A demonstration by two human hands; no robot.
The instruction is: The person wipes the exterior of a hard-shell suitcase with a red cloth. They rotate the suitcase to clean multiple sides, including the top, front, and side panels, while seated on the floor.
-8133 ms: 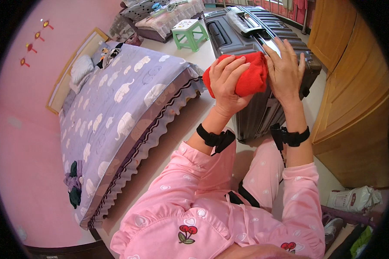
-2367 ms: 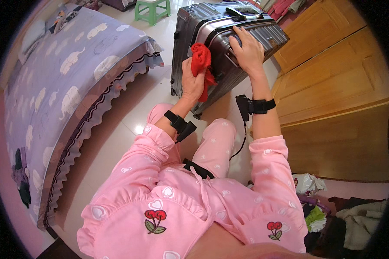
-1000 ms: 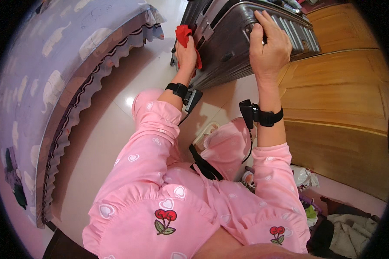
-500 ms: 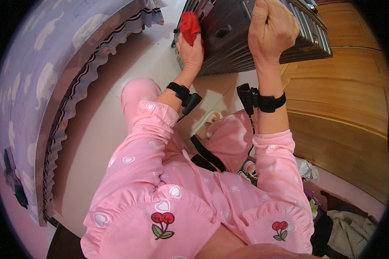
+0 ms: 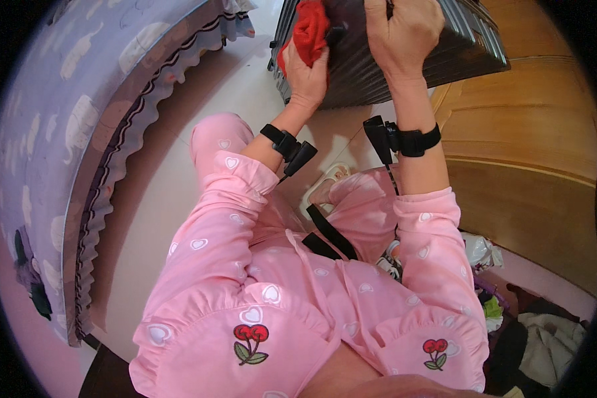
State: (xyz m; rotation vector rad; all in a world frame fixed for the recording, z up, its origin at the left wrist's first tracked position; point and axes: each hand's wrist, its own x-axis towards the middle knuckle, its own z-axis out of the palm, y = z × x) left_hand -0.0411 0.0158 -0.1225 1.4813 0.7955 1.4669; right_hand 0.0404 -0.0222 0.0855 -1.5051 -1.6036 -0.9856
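A dark grey suitcase [image 5: 358,73] with a ribbed shell stands tilted at the top of the view, its upper part cut off by the frame. My left hand [image 5: 306,83] is closed round a crumpled red cloth [image 5: 312,30] and presses it against the suitcase's left side. A small black knob-like part [image 5: 336,34] shows beside the cloth. My right hand [image 5: 408,33] is closed at the suitcase's upper edge with its fingers curled over; the exact part it grips is hidden.
To the left is a bed with a purple patterned cover [image 5: 79,99] and ruffled hem. Wooden cabinet doors [image 5: 517,126] stand at the right. A white plastic bag [image 5: 481,252] and dark and grey clothes [image 5: 550,345] lie at the lower right. My pink-clad knees are bent over the tiled floor [image 5: 146,219].
My left hand has moved right and slightly up with the red cloth along the suitcase. My right hand has shifted a little left and up.
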